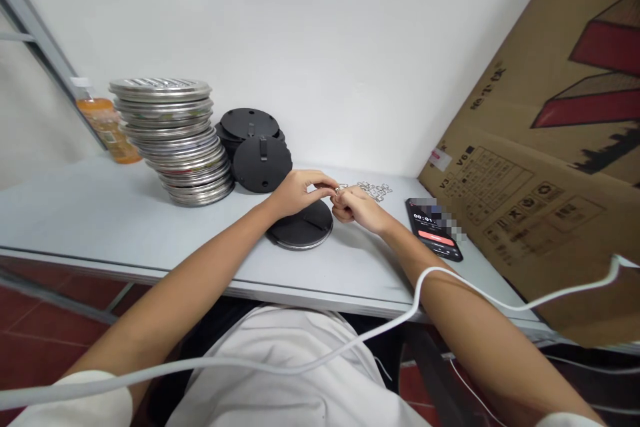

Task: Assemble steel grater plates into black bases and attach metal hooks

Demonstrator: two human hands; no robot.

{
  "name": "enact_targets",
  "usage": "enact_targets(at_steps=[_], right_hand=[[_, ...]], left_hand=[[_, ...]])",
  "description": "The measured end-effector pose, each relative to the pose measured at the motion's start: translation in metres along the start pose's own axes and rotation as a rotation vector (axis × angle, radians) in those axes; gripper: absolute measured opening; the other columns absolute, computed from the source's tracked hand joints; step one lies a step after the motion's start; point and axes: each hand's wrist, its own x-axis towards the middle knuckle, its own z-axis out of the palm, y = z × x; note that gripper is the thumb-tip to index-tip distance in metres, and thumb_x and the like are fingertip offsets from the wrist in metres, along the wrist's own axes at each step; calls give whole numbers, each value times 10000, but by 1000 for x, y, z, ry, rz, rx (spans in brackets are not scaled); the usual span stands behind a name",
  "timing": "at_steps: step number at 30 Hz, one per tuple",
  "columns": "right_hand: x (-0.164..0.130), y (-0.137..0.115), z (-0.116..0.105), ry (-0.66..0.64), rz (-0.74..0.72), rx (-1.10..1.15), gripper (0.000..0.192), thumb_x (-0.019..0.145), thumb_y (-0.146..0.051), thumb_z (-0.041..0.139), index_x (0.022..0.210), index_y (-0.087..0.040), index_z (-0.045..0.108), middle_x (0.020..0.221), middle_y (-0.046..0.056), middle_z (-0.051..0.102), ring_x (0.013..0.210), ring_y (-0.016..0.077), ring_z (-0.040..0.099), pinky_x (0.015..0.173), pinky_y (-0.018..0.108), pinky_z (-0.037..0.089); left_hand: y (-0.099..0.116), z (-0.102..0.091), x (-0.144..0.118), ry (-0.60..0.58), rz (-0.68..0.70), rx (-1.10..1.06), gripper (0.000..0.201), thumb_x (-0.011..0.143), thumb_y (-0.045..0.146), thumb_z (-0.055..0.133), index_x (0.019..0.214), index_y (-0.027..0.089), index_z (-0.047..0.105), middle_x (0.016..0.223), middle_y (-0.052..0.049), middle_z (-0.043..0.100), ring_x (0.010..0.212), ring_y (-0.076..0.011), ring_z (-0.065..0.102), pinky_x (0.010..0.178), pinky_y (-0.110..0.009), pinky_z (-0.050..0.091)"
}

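Observation:
My left hand (303, 191) and my right hand (356, 207) meet just past a round black disc with a metal rim (300, 227), which lies flat on the table. Between my fingertips is a small shiny metal clip (337, 191), partly hidden by the fingers. Both hands are closed in a pinch on it. Behind my right hand lies a loose pile of small metal clips (375, 191). To the left of my left hand, black round backing plates (263, 163) with short tabs lean and lie in a heap.
A tall, uneven stack of round metal-rimmed discs (175, 140) stands at the left, with an orange drink bottle (107, 123) behind it. On the right a phone (434, 230) lies before a big cardboard box (540, 180). A white cable (300, 368) crosses in front of my arms.

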Motion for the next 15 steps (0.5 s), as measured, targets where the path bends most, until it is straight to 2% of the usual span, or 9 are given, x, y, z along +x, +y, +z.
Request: enact_targets(at_steps=[5,8,11,15], right_hand=[[-1,-2,-1,-45,9,72,278,754,-201,446,541,-237,270,491,-84,205,455,66,175,471,260,152],[-2,-5,-2,-63,45,119,263,717,-184,457,544,-238,266,511,-85,193,453,65,180,463,256,144],[-4,-6,-3,-90,93,148,251,692,-175,465,542,-238,274,511,-87,190,453,66,178,454,253,139],[-4,-6,-4,-104,120,123,264,708,-192,467,539,-239,269,505,-85,186,462,68,169,458,258,135]], left_hand=[[-4,1,0,-39,105,-2,310,929,242,612,1216,158,692,1127,-116,740,982,-178,707,884,-287,543],[-4,1,0,-124,184,-20,359,965,219,547,1310,187,639,1260,-128,690,1101,-196,677,957,-321,525],[0,-1,1,-189,193,-32,317,978,226,524,1258,194,670,1200,-112,714,1069,-192,678,932,-317,525],[6,-3,1,-159,136,33,226,953,257,569,1101,171,718,1011,-88,746,892,-168,686,833,-282,528]])
